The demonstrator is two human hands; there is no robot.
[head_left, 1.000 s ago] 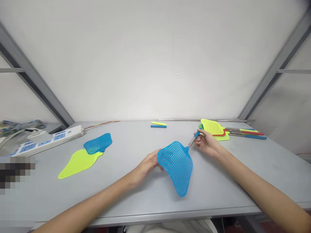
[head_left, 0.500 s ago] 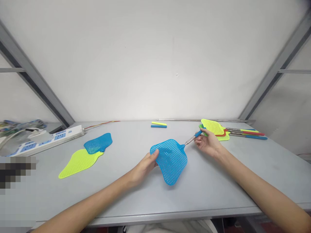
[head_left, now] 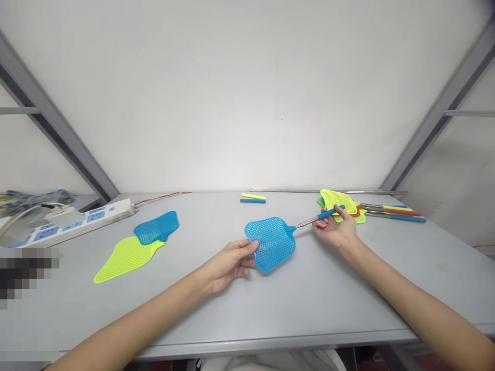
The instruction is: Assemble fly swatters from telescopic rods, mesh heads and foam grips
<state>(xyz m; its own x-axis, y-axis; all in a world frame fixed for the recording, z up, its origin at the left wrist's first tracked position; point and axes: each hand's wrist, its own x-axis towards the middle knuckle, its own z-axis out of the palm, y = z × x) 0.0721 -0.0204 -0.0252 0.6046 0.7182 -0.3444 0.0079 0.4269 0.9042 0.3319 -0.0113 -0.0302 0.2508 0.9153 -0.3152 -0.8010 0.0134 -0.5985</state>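
A blue fly swatter (head_left: 275, 237) with a mesh head and a thin metal shaft is held above the table between my two hands. My left hand (head_left: 228, 264) pinches the left edge of the head, thumb on top and fingers partly hidden beneath. Around the blue grip at the other end, my right hand (head_left: 339, 231) is closed, its thumb along the top. Just behind that hand lies a stack of fly swatters (head_left: 335, 201), with yellow, red and green heads and several coloured grips pointing right.
On the left, a loose blue swatter head (head_left: 157, 228) overlaps a yellow swatter head (head_left: 126, 260). A white power strip (head_left: 83, 220) lies beyond them. Yellow and blue tubes (head_left: 253, 201) and long metal rods (head_left: 286, 191) lie along the back by the wall.
The swatter's head has flattened out from a bent, tilted pose. My right hand has shifted slightly right with the grip, and more of the grip now shows beyond its thumb.
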